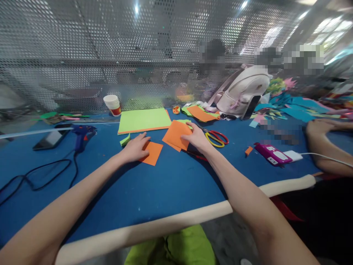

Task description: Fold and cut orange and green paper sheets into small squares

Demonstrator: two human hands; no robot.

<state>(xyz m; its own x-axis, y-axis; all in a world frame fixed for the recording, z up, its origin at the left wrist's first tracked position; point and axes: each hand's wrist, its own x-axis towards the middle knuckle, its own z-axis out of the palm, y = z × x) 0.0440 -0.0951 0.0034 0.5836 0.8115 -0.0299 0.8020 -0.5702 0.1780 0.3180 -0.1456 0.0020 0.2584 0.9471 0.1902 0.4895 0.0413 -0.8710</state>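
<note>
2 hands on the blue table [171,191], both at orange paper. Left hand [135,148]: fingers a bit apart, not clamped, thumb on 1 orange square [153,154] lying flat. Right hand [199,138]: thumb on top, fingers at the far edge, pinching a small orange stack [175,134]. At least 2 sheets in it, edges offset; exact count unclear. Stack sits right of the single square, apart from it.

Behind the hands: 1 pile of large green sheets [145,119], orange showing underneath, count unclear. 1 folded green scrap [125,141] just beside left hand.

Right of right hand: scissors handles [216,138], 1 yellow, 1 red; can't tell if 1 pair or 2. Farther right: 1 orange scrap [248,151], 1 purple power strip [273,154] with 1 white plug [292,156] in its end.

Left side: 1 blue glue gun [80,138], 1 phone [52,137], 1 nested stack of paper cups [112,105]. Back right: 1 pale backpack [242,90], upright.
</note>
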